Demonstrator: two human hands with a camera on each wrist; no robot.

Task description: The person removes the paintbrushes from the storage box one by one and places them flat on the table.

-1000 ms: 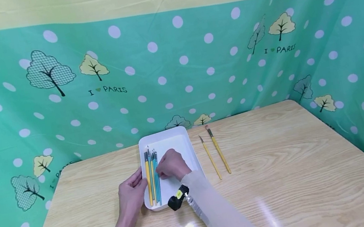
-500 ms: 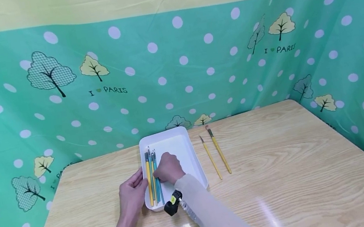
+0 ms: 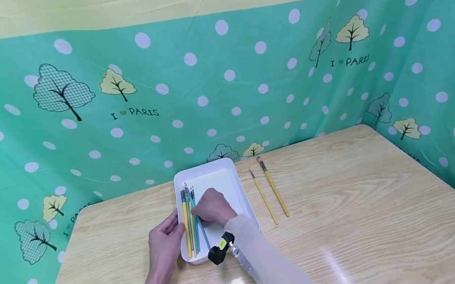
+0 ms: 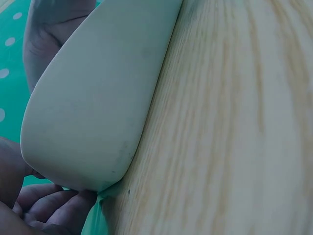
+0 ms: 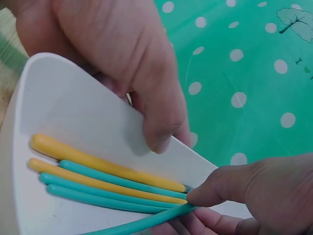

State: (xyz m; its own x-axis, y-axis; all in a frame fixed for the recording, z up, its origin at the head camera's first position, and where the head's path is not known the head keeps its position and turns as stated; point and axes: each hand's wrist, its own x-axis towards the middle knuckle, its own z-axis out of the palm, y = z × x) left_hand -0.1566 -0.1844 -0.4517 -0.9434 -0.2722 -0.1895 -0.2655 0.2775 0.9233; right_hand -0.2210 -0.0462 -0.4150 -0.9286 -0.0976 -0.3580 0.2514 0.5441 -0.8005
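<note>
A white tray (image 3: pixel 221 179) holds several yellow and teal paintbrushes along its left side, bristles toward the far end. My left hand (image 3: pixel 165 243) grips the tray's left wall; in the right wrist view its thumb (image 5: pixel 159 132) hooks over the rim, inside the wall. Over the brushes, my right hand (image 3: pixel 215 207) pinches a teal paintbrush (image 5: pixel 142 224) between thumb and fingers. This brush slants away from the row, its handle end to the right. A thick yellow paintbrush (image 3: pixel 186 229) lies closest to the left wall. The right hand partly covers the row.
Two yellow paintbrushes, a thin one (image 3: pixel 264 198) and a thicker one (image 3: pixel 276 191), lie on the wooden table (image 3: pixel 355 201) right of the tray. A green dotted curtain (image 3: pixel 186 113) hangs behind the table's back edge.
My right hand moved left over the brushes, then slightly back right. The pinched teal paintbrush's handle end has swung right, away from the row. My left hand has stayed on the tray.
</note>
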